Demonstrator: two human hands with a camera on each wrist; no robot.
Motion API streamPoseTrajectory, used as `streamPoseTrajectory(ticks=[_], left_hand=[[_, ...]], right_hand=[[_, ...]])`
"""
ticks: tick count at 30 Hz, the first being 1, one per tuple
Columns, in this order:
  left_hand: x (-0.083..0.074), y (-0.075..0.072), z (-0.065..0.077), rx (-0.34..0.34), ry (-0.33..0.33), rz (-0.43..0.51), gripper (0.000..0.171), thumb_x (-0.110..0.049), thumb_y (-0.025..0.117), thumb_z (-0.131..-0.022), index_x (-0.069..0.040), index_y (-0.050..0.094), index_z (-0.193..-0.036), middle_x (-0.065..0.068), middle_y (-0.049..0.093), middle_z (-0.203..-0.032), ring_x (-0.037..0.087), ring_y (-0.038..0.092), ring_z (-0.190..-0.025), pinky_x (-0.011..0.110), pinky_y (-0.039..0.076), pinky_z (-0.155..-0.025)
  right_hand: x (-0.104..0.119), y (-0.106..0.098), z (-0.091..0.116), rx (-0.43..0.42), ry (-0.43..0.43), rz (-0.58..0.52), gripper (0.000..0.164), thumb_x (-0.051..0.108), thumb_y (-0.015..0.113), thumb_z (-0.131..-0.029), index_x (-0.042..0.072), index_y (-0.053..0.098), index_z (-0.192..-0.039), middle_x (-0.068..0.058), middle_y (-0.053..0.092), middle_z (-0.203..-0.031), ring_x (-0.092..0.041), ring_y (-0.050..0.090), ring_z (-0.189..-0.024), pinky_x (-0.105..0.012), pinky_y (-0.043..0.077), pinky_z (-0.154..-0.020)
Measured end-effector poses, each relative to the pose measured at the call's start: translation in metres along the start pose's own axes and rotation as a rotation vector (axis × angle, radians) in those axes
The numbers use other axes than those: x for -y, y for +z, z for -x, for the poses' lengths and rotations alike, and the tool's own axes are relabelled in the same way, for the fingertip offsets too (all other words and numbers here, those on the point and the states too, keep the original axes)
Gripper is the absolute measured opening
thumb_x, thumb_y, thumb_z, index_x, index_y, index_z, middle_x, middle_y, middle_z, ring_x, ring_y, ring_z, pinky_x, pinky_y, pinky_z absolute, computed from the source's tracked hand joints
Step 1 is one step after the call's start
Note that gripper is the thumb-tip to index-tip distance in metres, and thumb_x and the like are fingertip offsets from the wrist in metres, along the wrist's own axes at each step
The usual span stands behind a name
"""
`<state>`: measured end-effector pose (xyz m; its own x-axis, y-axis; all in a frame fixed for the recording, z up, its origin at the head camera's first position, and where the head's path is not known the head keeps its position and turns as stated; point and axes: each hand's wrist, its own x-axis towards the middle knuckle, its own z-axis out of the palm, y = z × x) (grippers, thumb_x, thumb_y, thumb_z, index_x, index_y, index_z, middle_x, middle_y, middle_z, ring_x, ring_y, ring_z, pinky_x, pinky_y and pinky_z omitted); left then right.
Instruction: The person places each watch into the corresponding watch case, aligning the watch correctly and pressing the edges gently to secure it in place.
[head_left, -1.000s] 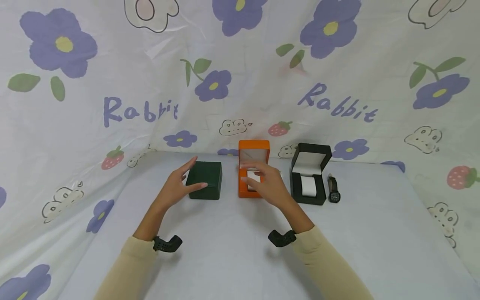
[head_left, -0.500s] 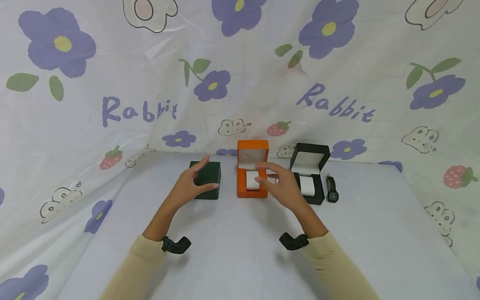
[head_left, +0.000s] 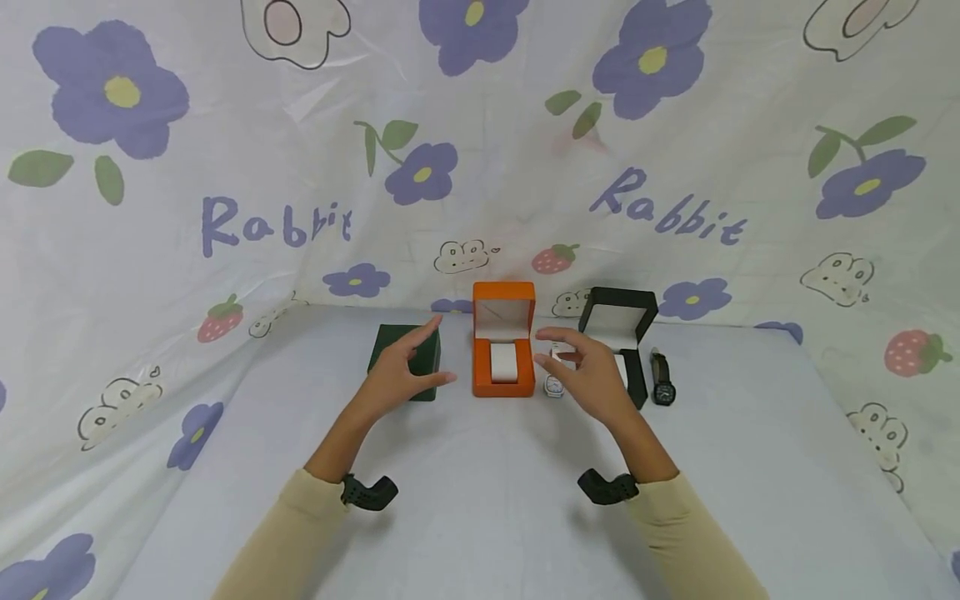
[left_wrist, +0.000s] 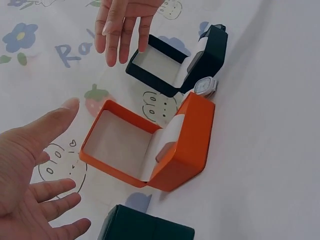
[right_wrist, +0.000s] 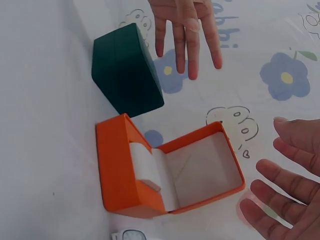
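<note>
My left hand [head_left: 401, 371] hovers over the closed green box [head_left: 381, 340], fingers and thumb spread with nothing between them. To its right, the orange watch box [head_left: 482, 367] stands with its lid up, a white cushion [head_left: 503, 362] inside. My right hand [head_left: 588, 371] is likewise spread and holds nothing; it overlaps a silver-white watch [head_left: 554, 387] beside the orange box and part of the open black watch box [head_left: 639, 379]. In the left wrist view the white watch [left_wrist: 205, 86] lies between the orange and black boxes. The green box [right_wrist: 125, 70] shows fully in the right wrist view.
A black watch [head_left: 663, 382] lies right of the black box. The boxes stand in a row near the back of the white-covered table [head_left: 480, 517]. Behind them hangs a white curtain [head_left: 495, 108] printed with flowers and lettering.
Both hands have shifted to the right. The right one has come away from in front of the orange box and uncovered it; the left now covers more of the green box. The boxes stay put.
</note>
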<state>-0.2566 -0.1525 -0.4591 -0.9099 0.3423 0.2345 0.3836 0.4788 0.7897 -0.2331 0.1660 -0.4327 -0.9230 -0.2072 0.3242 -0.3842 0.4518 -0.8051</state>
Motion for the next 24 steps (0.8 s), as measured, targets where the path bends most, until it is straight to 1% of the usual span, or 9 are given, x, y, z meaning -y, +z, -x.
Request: streamPoseTrajectory(ticks=[5, 9, 13, 16, 20, 24], left_hand=[[-0.003, 0.009, -0.003, 0.009, 0.034, -0.043, 0.092, -0.032, 0.086, -0.083, -0.018, 0.036, -0.159, 0.007, 0.04, -0.16, 0.028, 0.039, -0.146, 0.053, 0.038, -0.115], [-0.005, 0.014, -0.007, 0.019, 0.069, -0.061, 0.09, -0.029, 0.086, -0.083, -0.014, 0.038, -0.158, 0.008, 0.041, -0.159, 0.03, 0.039, -0.146, 0.054, 0.039, -0.114], [-0.005, 0.019, -0.011, 0.024, 0.086, -0.079, 0.086, -0.028, 0.086, -0.084, -0.014, 0.042, -0.156, 0.006, 0.043, -0.158, 0.029, 0.038, -0.147, 0.052, 0.035, -0.117], [-0.004, 0.024, -0.016, 0.03, 0.09, -0.089, 0.083, -0.028, 0.086, -0.084, -0.013, 0.044, -0.155, 0.005, 0.045, -0.157, 0.028, 0.037, -0.147, 0.051, 0.034, -0.118], [-0.002, 0.032, -0.021, 0.044, 0.083, -0.073, 0.082, -0.026, 0.086, -0.084, -0.014, 0.045, -0.154, 0.007, 0.046, -0.156, 0.028, 0.038, -0.146, 0.05, 0.036, -0.117], [-0.001, 0.041, -0.025, 0.061, 0.087, -0.068, 0.082, -0.026, 0.086, -0.084, -0.015, 0.045, -0.155, 0.011, 0.045, -0.156, 0.028, 0.039, -0.146, 0.049, 0.037, -0.116]], right_hand=[[-0.004, -0.006, 0.003, -0.025, 0.012, 0.003, 0.035, 0.016, 0.073, -0.095, 0.01, 0.068, -0.13, -0.008, 0.065, -0.134, -0.031, 0.062, -0.12, -0.053, 0.053, -0.1], [-0.007, -0.009, 0.005, -0.041, 0.042, 0.024, 0.035, 0.019, 0.073, -0.096, 0.011, 0.068, -0.13, -0.009, 0.065, -0.133, -0.032, 0.064, -0.116, -0.051, 0.055, -0.097], [-0.011, -0.011, 0.005, -0.058, 0.074, 0.03, 0.034, 0.02, 0.072, -0.097, 0.009, 0.068, -0.129, -0.011, 0.067, -0.13, -0.032, 0.064, -0.116, -0.049, 0.056, -0.096], [-0.013, -0.011, 0.004, -0.063, 0.099, 0.032, 0.033, 0.018, 0.071, -0.097, 0.007, 0.067, -0.128, -0.012, 0.067, -0.128, -0.032, 0.063, -0.118, -0.049, 0.054, -0.098], [-0.022, -0.008, 0.003, -0.056, 0.137, 0.065, 0.035, 0.017, 0.07, -0.097, 0.003, 0.065, -0.129, -0.015, 0.068, -0.126, -0.033, 0.064, -0.116, -0.051, 0.052, -0.099], [-0.031, -0.003, 0.002, -0.049, 0.185, 0.09, 0.036, 0.016, 0.07, -0.097, 0.001, 0.064, -0.128, -0.018, 0.069, -0.123, -0.034, 0.066, -0.113, -0.051, 0.053, -0.097]])
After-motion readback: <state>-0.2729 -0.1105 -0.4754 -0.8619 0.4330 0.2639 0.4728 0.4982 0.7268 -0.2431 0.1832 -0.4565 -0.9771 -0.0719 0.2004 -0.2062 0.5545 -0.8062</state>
